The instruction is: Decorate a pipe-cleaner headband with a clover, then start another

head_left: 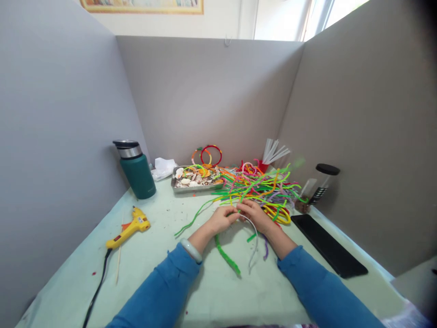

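My left hand (pixel 222 220) and my right hand (pixel 255 215) meet over the middle of the table, fingers pinched close together. Between the fingertips is one end of a thin whitish curved wire (pixel 256 234), which arcs down towards me. A strand of green pipe cleaner (pixel 243 197) shows at the right fingertips; whether it is wound on the wire is too small to tell. Below my left hand hangs or lies a thicker green pipe cleaner (pixel 226 258). Short green and purple pieces (pixel 266 249) are under my right wrist.
A heap of coloured pipe cleaners (pixel 259 184) spreads behind my hands, beside a metal tray (pixel 198 189) of shells. Two wrapped hoops (pixel 211 146) lean at the back. Left are a green bottle (pixel 137 175) and yellow glue gun (pixel 131 228); right, a black slab (pixel 327 246) and clear bottle (pixel 322 182).
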The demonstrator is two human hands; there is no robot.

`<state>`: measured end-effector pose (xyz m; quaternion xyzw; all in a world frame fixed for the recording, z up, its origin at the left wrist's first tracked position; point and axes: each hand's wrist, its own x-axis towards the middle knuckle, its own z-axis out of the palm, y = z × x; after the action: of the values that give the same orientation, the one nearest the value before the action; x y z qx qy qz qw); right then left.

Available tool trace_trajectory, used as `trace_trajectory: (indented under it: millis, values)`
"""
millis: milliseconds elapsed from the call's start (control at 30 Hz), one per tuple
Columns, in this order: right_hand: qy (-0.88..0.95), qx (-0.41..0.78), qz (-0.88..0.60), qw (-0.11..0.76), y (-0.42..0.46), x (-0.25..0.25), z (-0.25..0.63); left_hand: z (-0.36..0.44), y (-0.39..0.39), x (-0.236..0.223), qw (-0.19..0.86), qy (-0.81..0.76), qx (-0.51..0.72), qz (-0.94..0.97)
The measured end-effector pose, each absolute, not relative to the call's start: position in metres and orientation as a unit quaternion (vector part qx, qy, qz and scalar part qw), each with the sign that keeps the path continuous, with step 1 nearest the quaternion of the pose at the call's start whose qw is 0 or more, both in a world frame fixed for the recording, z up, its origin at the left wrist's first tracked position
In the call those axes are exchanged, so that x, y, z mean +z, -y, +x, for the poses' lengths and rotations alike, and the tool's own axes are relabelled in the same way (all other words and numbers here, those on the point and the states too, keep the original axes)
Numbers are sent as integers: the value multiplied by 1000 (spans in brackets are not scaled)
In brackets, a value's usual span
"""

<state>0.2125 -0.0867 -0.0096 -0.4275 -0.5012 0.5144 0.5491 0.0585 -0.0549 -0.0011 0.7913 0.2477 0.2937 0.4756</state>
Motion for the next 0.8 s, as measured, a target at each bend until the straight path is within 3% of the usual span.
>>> trace_trajectory:
  millis: [400, 800]
  values:
    - [528, 475, -455, 537, 89, -4, 213, 61, 48, -10, 495, -246, 370, 747]
    - [553, 480, -430, 529, 87, -12, 215, 58, 56, 5, 577, -323, 416, 625]
